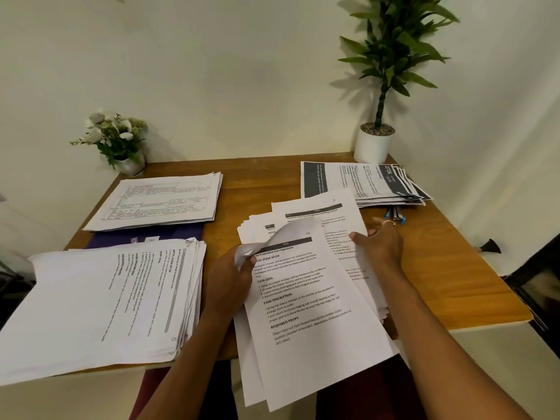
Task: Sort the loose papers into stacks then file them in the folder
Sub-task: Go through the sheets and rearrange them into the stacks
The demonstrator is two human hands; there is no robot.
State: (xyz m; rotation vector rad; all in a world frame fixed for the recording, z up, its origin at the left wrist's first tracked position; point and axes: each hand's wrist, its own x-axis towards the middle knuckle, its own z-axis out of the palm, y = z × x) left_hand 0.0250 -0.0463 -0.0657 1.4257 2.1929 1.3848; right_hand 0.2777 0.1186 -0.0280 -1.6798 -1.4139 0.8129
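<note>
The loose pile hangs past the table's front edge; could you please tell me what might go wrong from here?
1. The loose pile overhangs the table, so sheets could slide off.
2. The left hand pinches the top sheet by its curled corner, which may crease or tear.
3. The purple folder lies partly under the far left stack and near left stack; freeing it could upset them.

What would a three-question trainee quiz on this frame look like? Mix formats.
1. True or false: the left hand pinches a curled corner of the top sheet.
2. The purple folder lies: A) partly under the far-left stack; B) against the wall; C) on the floor.
3. How many stacks lie apart from the pile the right hand rests on?
Key: 1 true; 2 A; 3 three (far-left, near-left stack, far-right stack).
</note>
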